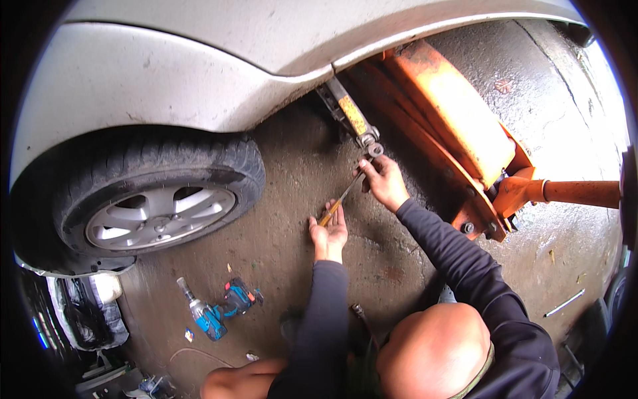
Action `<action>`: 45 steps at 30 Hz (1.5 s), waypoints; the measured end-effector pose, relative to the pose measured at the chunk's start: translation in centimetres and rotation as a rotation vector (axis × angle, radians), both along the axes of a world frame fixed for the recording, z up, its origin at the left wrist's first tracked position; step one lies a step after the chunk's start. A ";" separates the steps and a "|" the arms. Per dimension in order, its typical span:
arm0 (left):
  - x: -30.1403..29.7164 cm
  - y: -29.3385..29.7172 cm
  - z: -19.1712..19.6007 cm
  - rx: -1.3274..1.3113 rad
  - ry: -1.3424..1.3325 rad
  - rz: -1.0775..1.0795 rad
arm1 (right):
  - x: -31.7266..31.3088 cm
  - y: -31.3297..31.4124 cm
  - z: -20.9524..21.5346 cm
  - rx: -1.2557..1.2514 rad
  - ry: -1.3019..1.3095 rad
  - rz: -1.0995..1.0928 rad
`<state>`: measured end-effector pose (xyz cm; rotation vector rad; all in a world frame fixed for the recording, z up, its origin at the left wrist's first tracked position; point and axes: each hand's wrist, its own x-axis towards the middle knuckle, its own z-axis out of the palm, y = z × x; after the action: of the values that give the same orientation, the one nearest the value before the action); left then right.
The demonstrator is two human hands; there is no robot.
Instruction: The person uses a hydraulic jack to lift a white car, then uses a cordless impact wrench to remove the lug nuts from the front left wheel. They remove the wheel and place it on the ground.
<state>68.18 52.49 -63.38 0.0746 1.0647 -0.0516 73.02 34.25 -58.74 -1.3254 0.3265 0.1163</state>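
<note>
Head view, from the left: a car's wheel (156, 216) with a silver rim stands on the stained concrete floor (279, 199). Below it lies a blue cordless impact wrench (216, 309).

Both working hands belong to a crouching person in dark sleeves, whose head shows at the lower edge. The wearer's own hands do not show. The left hand (329, 234) is curled loosely about the yellow handle of a screwdriver (342, 198). The right hand (384, 181) is closed on its steel shaft, just below the eye of a scissor jack (352, 116) under the sill.

The screwdriver looks light, stiff and thin (greasy, quite likely), so the handle is the surer place to grip.

Further right sits an orange floor jack (458, 120), its long handle running off the right edge.
</note>
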 end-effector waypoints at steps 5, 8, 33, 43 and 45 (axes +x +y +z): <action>0.9 0.7 0.0 0.036 -0.028 0.074 | -0.1 -0.4 1.0 0.130 0.033 0.020; 0.2 1.4 -0.8 0.045 -0.149 0.089 | -0.6 -3.2 2.6 -0.044 0.056 0.126; 14.9 -31.4 17.8 2.010 -1.650 -1.032 | -8.2 -17.0 9.1 -1.212 -0.269 -0.050; 4.9 -26.6 24.9 1.401 -1.786 -0.842 | -12.9 -16.8 4.3 -0.515 -0.312 0.095; 3.3 -20.9 24.8 1.211 -1.599 -0.660 | -12.0 -12.7 3.8 0.173 -0.082 0.047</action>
<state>71.52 31.58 -38.60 1.3222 -0.6917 0.0671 61.02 21.54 -54.92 -1.1633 0.2109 0.1271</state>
